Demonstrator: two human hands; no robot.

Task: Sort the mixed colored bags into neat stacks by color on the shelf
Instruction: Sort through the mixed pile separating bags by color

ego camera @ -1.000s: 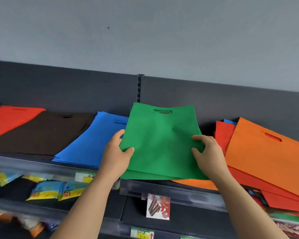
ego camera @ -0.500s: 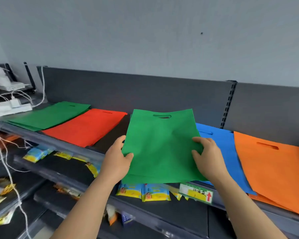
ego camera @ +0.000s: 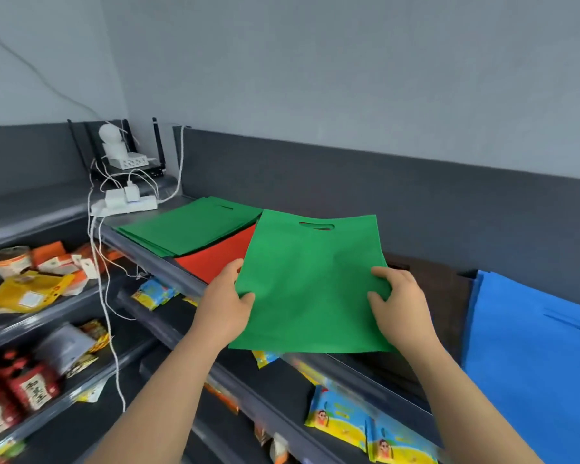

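Note:
I hold a flat green bag (ego camera: 310, 283) in the air in front of the top shelf, its cut-out handle pointing away from me. My left hand (ego camera: 226, 304) grips its left edge, thumb on top. My right hand (ego camera: 400, 308) grips its right edge the same way. Beyond and to the left, a stack of green bags (ego camera: 190, 229) lies on the shelf. A red stack (ego camera: 220, 257) sits beside it, partly hidden by the held bag. A dark brown stack (ego camera: 439, 296) and a blue stack (ego camera: 529, 356) lie to the right.
A white power strip (ego camera: 124, 204) with plugs, cables and a router (ego camera: 128, 162) sits at the shelf's far left corner. A white cable (ego camera: 109, 329) hangs down past the lower shelves, which hold snack packets (ego camera: 342, 416) and jars (ego camera: 10, 262). A dark back panel (ego camera: 382, 195) rises behind the stacks.
My view and both hands have swung left along the shelf with the green bag. The orange stack has left view; the green stack and the power strip are now close.

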